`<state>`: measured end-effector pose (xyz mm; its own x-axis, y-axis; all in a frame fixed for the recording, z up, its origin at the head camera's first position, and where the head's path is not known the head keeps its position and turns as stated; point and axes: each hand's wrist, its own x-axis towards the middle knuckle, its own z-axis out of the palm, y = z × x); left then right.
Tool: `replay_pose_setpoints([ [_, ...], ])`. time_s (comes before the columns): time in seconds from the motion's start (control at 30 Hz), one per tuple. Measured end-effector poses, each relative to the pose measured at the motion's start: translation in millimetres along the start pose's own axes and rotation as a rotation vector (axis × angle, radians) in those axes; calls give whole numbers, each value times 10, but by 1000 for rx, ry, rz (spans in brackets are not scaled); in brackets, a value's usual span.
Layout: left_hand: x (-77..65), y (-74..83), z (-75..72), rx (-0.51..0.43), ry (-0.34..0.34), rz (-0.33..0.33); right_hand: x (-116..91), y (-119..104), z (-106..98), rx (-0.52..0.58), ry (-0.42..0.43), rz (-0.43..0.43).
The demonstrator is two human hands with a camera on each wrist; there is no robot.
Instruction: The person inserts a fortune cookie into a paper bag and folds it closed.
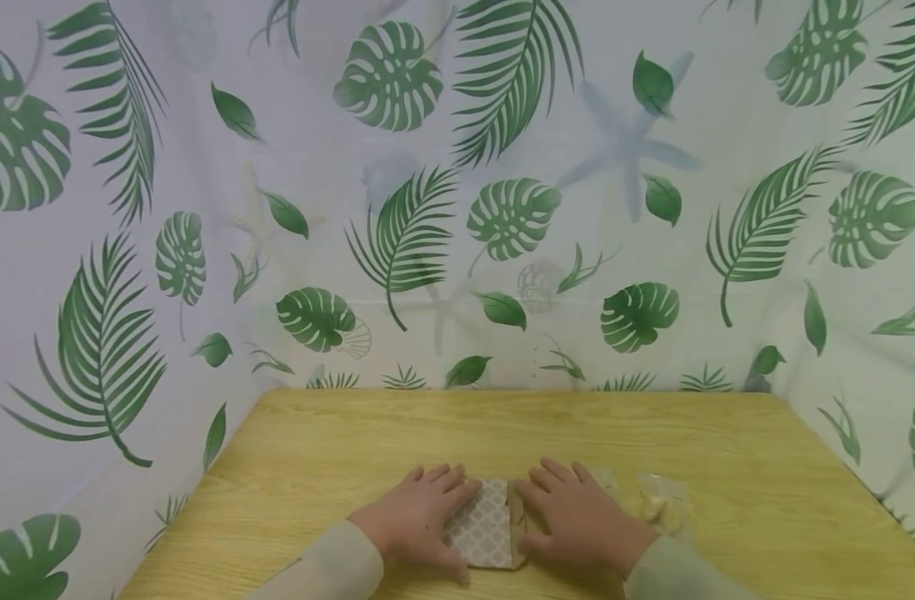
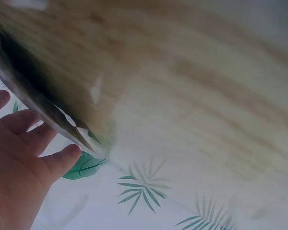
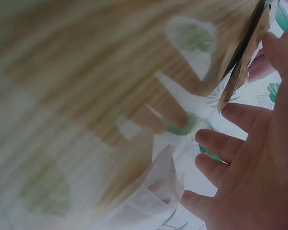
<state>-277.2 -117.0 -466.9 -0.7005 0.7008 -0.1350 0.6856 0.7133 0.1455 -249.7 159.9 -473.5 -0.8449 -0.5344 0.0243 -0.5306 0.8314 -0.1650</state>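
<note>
A flat, squarish piece with a grey-and-white lattice pattern (image 1: 483,525) lies on the table, with a brown, cardboard-like strip (image 1: 517,525) along its right side. My left hand (image 1: 427,521) rests at its left edge, fingers extended and touching it. On the other side, my right hand (image 1: 577,521) touches the brown strip with loosely straight fingers. The left wrist view catches the left hand (image 2: 24,153) against the piece's thin edge (image 2: 43,105). In the right wrist view, the right hand (image 3: 249,158) has its fingers spread beside the brown edge (image 3: 240,72).
Right of my right hand lies a clear plastic bag (image 1: 663,504) with pale yellowish pieces inside. Another bit of clear plastic (image 1: 604,479) shows just behind that hand. The wood-grain table (image 1: 457,425) is bordered by leaf-printed white curtains (image 1: 420,350).
</note>
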Motion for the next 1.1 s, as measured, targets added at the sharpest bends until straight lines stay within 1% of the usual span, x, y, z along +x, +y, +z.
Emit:
replay_pose_setpoints([
  [0.17, 17, -14, 14, 6, -18, 1, 20, -12, -18, 39, -72, 5],
  [0.3, 25, -22, 21, 3, -33, 1, 13, -39, -22, 33, -106, 10],
  [0.4, 26, -26, 16, -17, -41, -2, 4, -54, -36, 23, -120, 16],
  [0.5, 20, -26, 2, -42, -41, -12, 0, -60, -53, 19, -124, 20],
  [0.6, 18, -28, -15, -55, -26, -20, 7, -57, -65, 20, -119, 20],
  [0.73, 13, -29, -35, -57, -4, -23, 13, -61, -69, 18, -111, 18],
  [0.93, 7, -36, -42, -58, 9, -37, 34, -84, -45, 2, -114, 23],
  [1.1, 9, -40, -32, -61, 13, -25, 33, -81, -10, -12, -110, 29],
])
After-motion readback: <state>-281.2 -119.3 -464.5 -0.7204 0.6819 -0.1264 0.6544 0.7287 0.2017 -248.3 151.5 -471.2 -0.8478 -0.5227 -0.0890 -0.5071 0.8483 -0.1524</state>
